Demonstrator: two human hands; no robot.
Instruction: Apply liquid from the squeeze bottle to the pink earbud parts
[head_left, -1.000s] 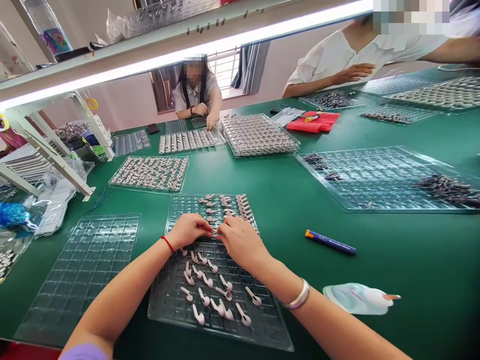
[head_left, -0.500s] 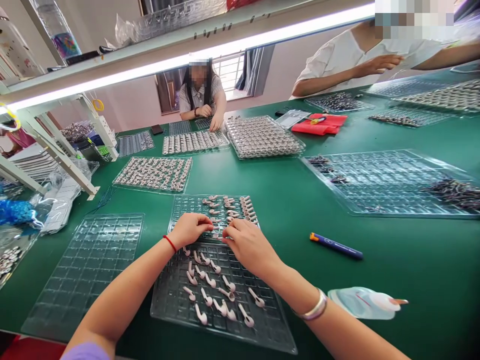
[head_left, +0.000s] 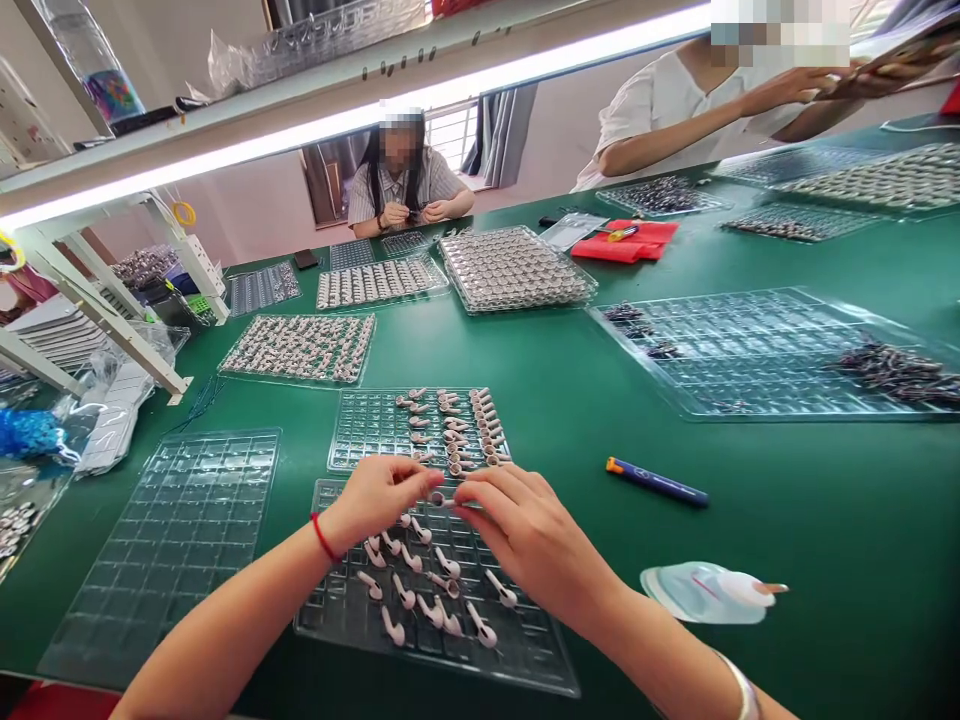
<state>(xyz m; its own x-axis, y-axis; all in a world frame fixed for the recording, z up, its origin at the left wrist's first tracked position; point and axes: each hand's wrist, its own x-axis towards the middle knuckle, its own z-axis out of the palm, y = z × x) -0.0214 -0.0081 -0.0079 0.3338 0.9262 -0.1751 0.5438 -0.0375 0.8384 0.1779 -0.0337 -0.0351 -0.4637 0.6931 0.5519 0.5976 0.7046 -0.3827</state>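
Observation:
A white earbud shell with a round open end is pinched by its stem in my right hand. My left hand is closed, thumb and forefinger pressed together right at the shell's round end; whatever they hold is too small to make out. Both hands hover over the far part of a clear near tray, where several earbud shells lie loose. Just beyond it is another clear tray, with earbud shells in rows on its right half.
A bare clear tray lies left. To the right are a blue marker, a soft bottle and a tray with dark small parts. Filled trays stand farther back, near two people. A lamp shelf spans overhead.
My hands have come back toward me from the far tray, and the earbud shell now shows between them. The person at the back has drawn both hands together above the table.

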